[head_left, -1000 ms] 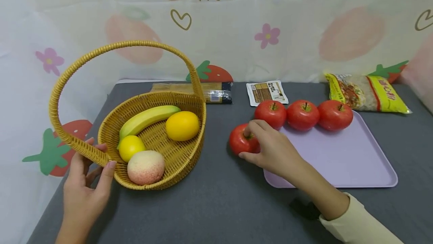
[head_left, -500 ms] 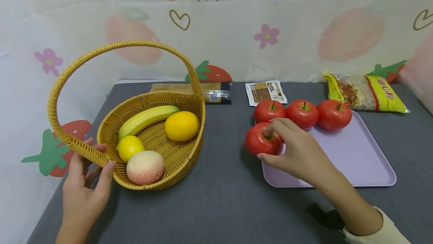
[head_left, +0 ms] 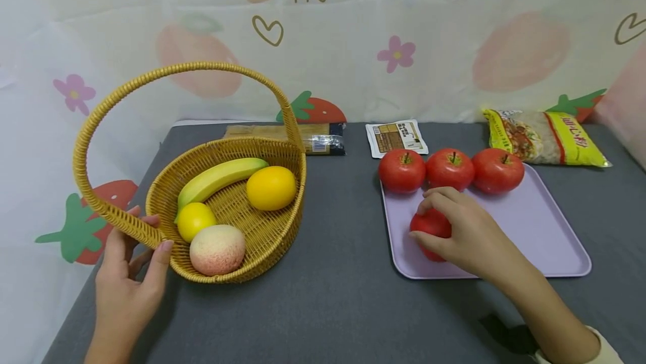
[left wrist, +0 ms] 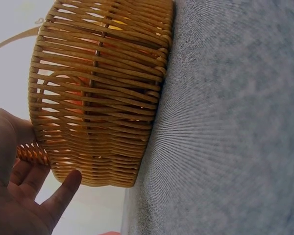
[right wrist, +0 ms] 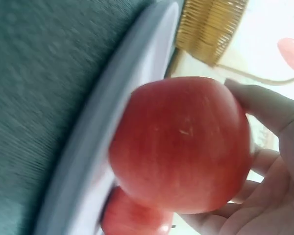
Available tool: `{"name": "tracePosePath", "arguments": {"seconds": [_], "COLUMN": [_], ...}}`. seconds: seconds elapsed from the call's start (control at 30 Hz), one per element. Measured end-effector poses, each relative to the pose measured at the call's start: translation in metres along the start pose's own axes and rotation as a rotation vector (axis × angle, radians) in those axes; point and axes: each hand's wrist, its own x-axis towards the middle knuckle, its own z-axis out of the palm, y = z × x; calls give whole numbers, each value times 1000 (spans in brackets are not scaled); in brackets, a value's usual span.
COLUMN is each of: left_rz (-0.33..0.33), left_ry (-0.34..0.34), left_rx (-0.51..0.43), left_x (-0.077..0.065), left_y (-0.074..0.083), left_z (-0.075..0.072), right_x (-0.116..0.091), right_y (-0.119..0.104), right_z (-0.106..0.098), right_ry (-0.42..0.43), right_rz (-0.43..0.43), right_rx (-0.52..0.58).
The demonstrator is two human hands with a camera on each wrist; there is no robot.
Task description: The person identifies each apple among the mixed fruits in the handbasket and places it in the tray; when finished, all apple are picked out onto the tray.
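My right hand (head_left: pixel 461 229) grips a red apple (head_left: pixel 430 228) over the left part of a lilac tray (head_left: pixel 535 240). In the right wrist view that apple (right wrist: pixel 181 144) fills the middle, thumb and fingers around its top side. Three more red apples (head_left: pixel 450 169) stand in a row along the tray's far edge. At left, my left hand (head_left: pixel 128 285) holds the base of the handle of a wicker basket (head_left: pixel 272 249), thumb at the near side. Inside the basket lie a banana (head_left: pixel 222 180), a yellow lemon (head_left: pixel 195 221), an orange-yellow fruit (head_left: pixel 271 188) and a peach (head_left: pixel 217 250).
Behind the basket lies a long packet with a dark end (head_left: pixel 330 139). A small white-and-brown packet (head_left: pixel 397 138) lies behind the apples, and a yellow food bag (head_left: pixel 547 138) at the back right. A printed cloth (head_left: pixel 323 44) hangs behind the grey table (head_left: pixel 323 308).
My right hand has carried the apple rightward, from the table left of the tray to over the tray. The left hand and the basket have stayed in place.
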Motion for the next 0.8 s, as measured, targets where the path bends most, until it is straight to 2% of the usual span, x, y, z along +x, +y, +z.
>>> {"name": "tracePosePath", "arguments": {"seconds": [0.23,0.4,0.53,0.8], "left_rz": [16,-6,-15,-2], "left_ry": [2,3,5,1], "left_rx": [-7,-13,-13,-17], "left_x": [0,-1,-1,-1], "left_y": [-1,-2,-4,-5], "left_z": [1,0,-1,0], "right_x": [-6,-7,-3,7], "right_y": [6,8,6,2], "right_z": [-4,-10,-4,17], "right_ry": [-75,-147,-79,140], "right_rz": [22,30,-29,-327], "right_rx": [25,3,-35,-180]}}
